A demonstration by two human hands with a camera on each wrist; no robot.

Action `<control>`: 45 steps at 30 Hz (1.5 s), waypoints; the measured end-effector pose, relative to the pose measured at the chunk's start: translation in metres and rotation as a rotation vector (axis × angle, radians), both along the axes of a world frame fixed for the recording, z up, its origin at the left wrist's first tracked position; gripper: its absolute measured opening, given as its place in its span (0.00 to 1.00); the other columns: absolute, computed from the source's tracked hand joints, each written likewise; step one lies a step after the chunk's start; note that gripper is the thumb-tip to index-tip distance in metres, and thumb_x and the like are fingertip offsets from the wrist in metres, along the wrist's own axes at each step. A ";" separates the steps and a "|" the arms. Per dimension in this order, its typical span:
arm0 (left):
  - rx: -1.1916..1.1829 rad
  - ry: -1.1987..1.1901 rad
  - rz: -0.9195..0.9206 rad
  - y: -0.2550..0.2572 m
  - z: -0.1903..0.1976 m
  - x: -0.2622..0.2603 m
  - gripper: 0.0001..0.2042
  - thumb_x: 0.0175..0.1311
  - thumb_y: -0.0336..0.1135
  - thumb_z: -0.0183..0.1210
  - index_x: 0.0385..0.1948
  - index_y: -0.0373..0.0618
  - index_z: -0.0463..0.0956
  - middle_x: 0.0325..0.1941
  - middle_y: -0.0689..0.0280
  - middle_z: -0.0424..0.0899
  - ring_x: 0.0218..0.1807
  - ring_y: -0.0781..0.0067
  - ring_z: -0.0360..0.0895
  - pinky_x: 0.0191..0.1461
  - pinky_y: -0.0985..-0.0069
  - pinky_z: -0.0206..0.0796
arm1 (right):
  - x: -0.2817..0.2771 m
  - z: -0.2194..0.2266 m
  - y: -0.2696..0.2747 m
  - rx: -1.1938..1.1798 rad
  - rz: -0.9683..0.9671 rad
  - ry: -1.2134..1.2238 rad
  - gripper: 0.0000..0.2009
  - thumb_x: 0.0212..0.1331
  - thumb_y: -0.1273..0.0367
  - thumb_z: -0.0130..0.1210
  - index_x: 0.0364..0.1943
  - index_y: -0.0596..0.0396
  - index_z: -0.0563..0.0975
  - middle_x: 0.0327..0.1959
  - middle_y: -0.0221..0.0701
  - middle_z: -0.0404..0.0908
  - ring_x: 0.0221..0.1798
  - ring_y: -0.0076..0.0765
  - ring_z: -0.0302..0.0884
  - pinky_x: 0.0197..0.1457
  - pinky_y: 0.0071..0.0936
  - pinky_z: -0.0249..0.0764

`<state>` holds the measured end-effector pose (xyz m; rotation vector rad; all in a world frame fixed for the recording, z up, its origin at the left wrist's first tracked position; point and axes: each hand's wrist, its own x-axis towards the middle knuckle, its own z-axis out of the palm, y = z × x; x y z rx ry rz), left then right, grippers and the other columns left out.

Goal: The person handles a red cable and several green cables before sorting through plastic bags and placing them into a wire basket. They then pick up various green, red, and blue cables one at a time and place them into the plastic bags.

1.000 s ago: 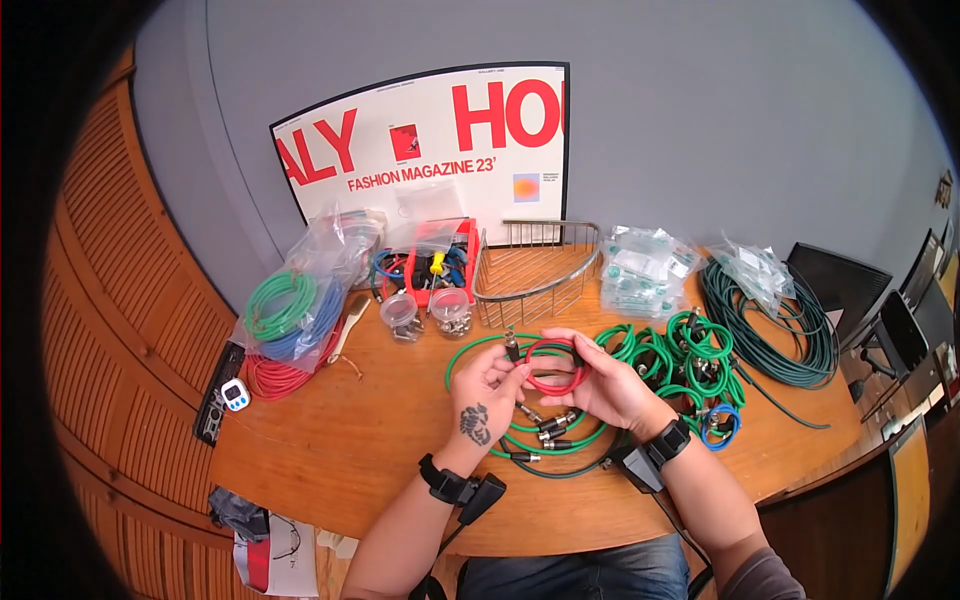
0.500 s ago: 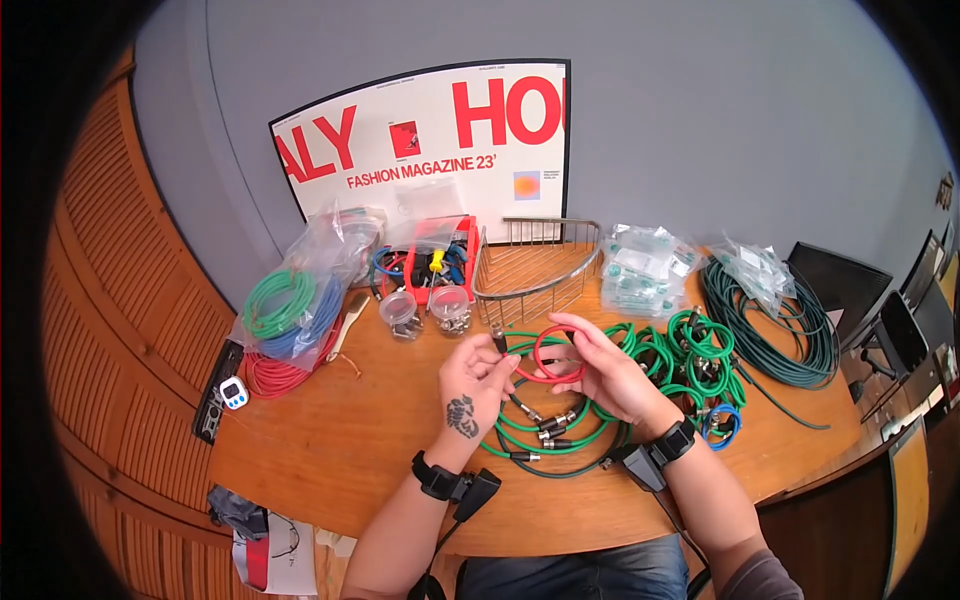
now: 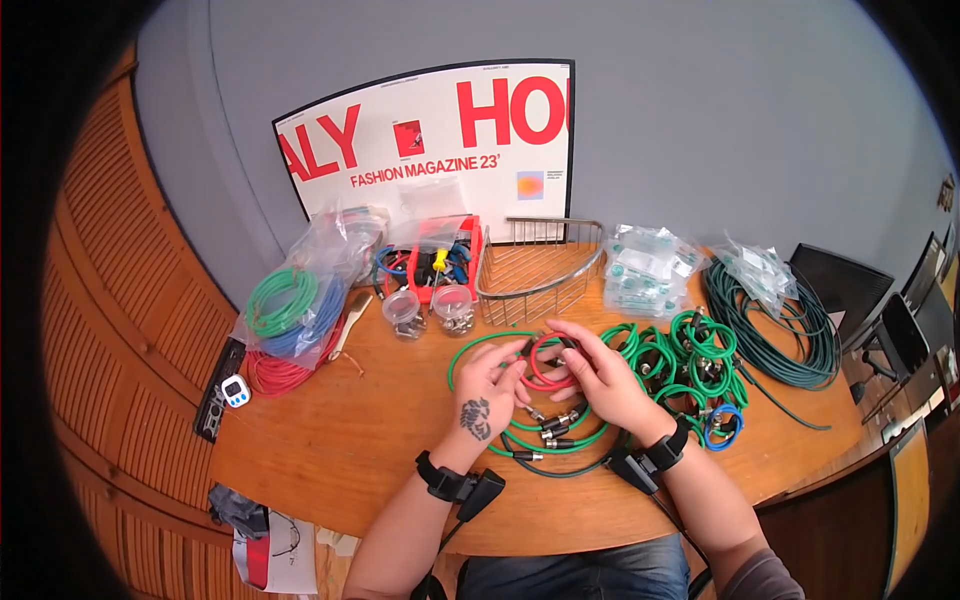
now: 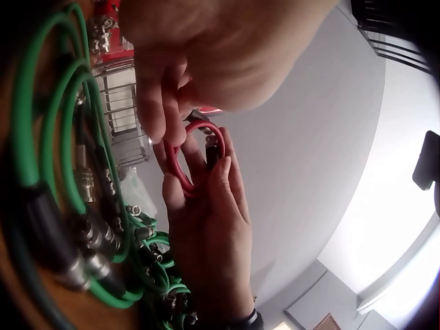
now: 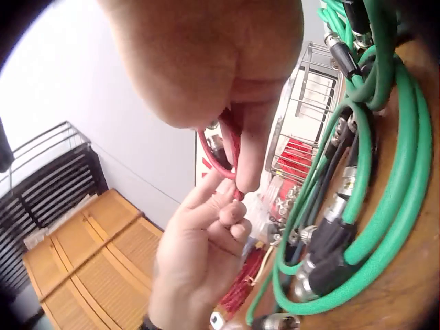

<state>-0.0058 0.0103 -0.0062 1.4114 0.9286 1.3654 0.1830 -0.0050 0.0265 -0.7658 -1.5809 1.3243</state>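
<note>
Both hands hold a small coil of red cable (image 3: 532,371) above the middle of the table. My left hand (image 3: 484,386) pinches the coil's left side between thumb and fingers. On the other side, my right hand (image 3: 615,392) grips the loop, its thumb curled over the red turns. A metal connector with a black sleeve (image 4: 212,151) shows inside the loop in the left wrist view. Below the hands lie larger loops of green cable (image 5: 414,172) with metal-tipped black connectors (image 3: 553,433) gathered near the middle. The left fingers hide part of the red coil.
Bundled green cables (image 3: 652,352) and a small blue coil (image 3: 740,428) lie at the right, before a big dark green coil (image 3: 826,352). Behind stand a wire basket (image 3: 535,292), a red bin (image 3: 472,238) and lidded tubs (image 3: 403,308). Bagged coils (image 3: 280,310) lie left.
My left hand first drew leftward with the cable's connector end, then came back right against the coil. That end no longer sticks up above the left hand.
</note>
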 end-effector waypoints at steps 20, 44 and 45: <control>-0.009 -0.116 -0.177 -0.004 0.011 0.000 0.13 0.63 0.21 0.60 0.50 0.32 0.74 0.37 0.62 0.83 0.30 0.80 0.78 0.33 0.83 0.72 | -0.008 0.000 -0.009 0.055 -0.195 -0.135 0.18 0.74 0.66 0.41 0.65 0.49 0.65 0.27 0.32 0.80 0.24 0.23 0.80 0.26 0.22 0.76; 0.088 -0.028 0.224 0.020 0.003 -0.030 0.06 0.67 0.22 0.52 0.40 0.36 0.78 0.32 0.68 0.79 0.23 0.85 0.74 0.26 0.86 0.66 | 0.086 0.053 0.084 0.642 -0.610 -1.544 0.05 0.52 0.68 0.59 0.31 0.51 0.83 0.31 0.40 0.84 0.35 0.50 0.83 0.39 0.44 0.79; 0.081 -0.041 0.242 0.020 0.005 -0.031 0.05 0.66 0.21 0.53 0.38 0.36 0.78 0.31 0.69 0.78 0.23 0.85 0.74 0.26 0.86 0.65 | 0.083 0.047 0.083 0.654 -0.531 -1.614 0.05 0.52 0.67 0.60 0.30 0.52 0.82 0.30 0.40 0.84 0.35 0.50 0.83 0.38 0.44 0.79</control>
